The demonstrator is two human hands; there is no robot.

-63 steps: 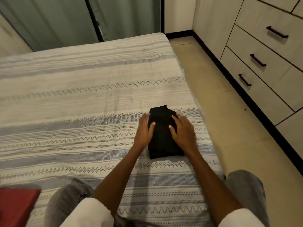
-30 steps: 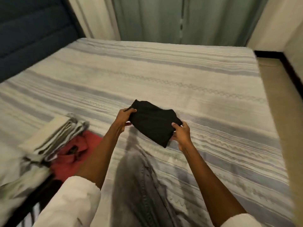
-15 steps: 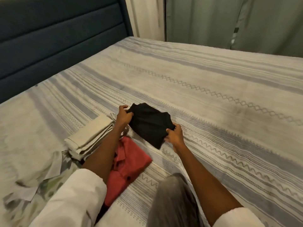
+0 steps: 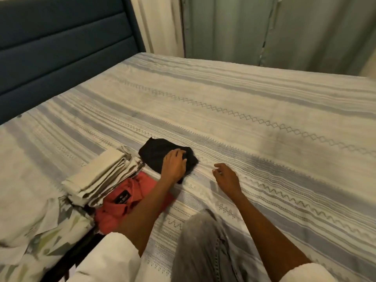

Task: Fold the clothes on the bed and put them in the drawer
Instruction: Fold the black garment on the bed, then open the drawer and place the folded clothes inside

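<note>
While left hand (image 4: 173, 166) presses black garment (image 4: 156, 154), right hand (image 4: 226, 176) hovers beside.

Folded garment (image 4: 154, 154) under left hand (image 4: 174, 165): black. Shirt (image 4: 126, 202) nearer, left of it: red. Folded cloth (image 4: 97, 176) further left: cream. Bedspread (image 4: 244, 123): cream, grey-blue stripes, zigzag and diamond bands. Headboard (image 4: 61, 47): dark blue.

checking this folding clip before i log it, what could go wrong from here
The left hand rests alone on the folded black garment; the right hand is off it, so lifting one-handed may undo the fold. The beige stack and red shirt lie close; a sleeve could knock them.
</note>
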